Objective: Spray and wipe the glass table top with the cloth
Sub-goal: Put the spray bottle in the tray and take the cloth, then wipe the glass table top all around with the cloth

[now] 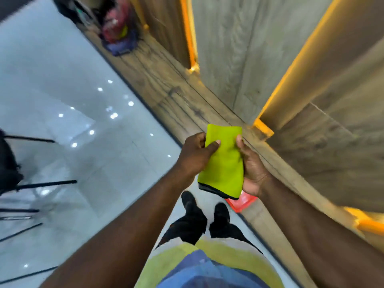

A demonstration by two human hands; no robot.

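A folded lime-green cloth (pixel 225 163) with a dark edge is held in front of me at waist height. My left hand (pixel 195 154) pinches its left side, thumb on top. My right hand (pixel 252 169) cups it from the right and underneath. Both hands are closed on the cloth. I see no spray bottle and cannot make out a glass table top. The picture is blurred by motion.
Glossy pale floor tiles (pixel 68 100) fill the left. A wood-look ledge (pixel 187 104) runs diagonally along a panelled wall with orange-lit strips (pixel 189 34). Bags (pixel 119 32) lie at the top. Black chair legs (pixel 41 183) stand at left. A red object (pixel 241 203) sits beside my feet.
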